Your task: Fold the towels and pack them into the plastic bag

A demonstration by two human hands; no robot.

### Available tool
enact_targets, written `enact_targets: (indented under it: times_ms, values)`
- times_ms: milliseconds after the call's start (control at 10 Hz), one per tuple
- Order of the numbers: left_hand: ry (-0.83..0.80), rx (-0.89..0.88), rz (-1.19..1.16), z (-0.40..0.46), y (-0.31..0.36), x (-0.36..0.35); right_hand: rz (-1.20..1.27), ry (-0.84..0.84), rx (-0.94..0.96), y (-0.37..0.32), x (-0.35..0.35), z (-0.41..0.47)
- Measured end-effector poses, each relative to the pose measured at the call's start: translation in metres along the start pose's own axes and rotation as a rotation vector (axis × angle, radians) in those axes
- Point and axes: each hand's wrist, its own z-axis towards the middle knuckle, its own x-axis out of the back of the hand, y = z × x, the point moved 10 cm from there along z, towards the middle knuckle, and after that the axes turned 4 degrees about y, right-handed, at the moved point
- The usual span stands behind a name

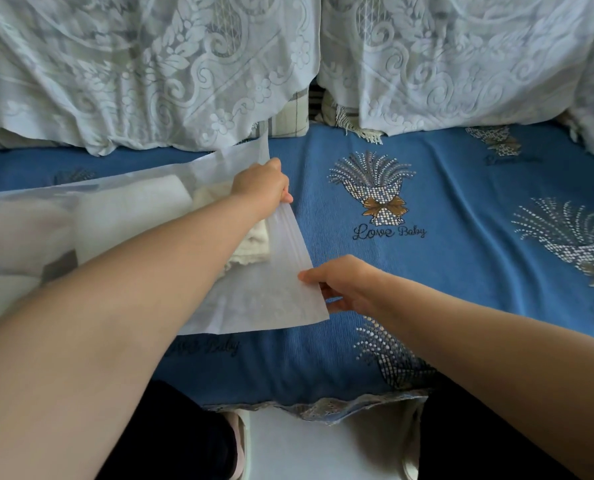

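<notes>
left hand (pixel 262 187): fingers curled over the zip-strip edge of the plastic bag (pixel 275 289), pinching it at the far end of the mouth.
right hand (pixel 340 285): thumb on top, fingers under the near corner of the same mouth edge, pinching the film. Both hands hold the bag, neither is free.
bag mouth: runs between the two grips, zip strip visible just below the left fingers; cannot tell if it's pressed closed or open.
towels (pixel 250 242): cream folded one sits just inside the mouth, right under the left wrist. More white folded shapes deeper in the bag, away from both hands; film is frosted, count unclear.
outside the bag: no loose towel visible near either hand on the blue sofa cover (pixel 462 237).
further out: lace-covered cushions (pixel 150 64) beyond the left fingers, along the back.
progress: folding and packing look done, judging by contents. 
left to do: likely just seal the zip along the edge, if it isn't already.
</notes>
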Motion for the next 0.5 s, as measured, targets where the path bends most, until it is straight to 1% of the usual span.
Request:
enact_targets:
  times_ms: [200, 300, 400, 500]
  values:
    - [0.075, 0.185, -0.085, 0.002, -0.009, 0.000, -0.041, -0.006, -0.017, 0.011, 0.005, 0.003]
    - [0.052, 0.160, 0.012, 0.009, -0.010, -0.005, -0.063, -0.049, -0.031, 0.021, 0.000, 0.002]
    - [0.019, 0.103, 0.139, 0.012, -0.007, -0.005, -0.030, -0.058, -0.031, 0.031, -0.005, 0.001]
    - [-0.030, 0.088, 0.167, 0.018, -0.006, -0.012, -0.001, -0.053, -0.016, 0.033, -0.005, 0.001]
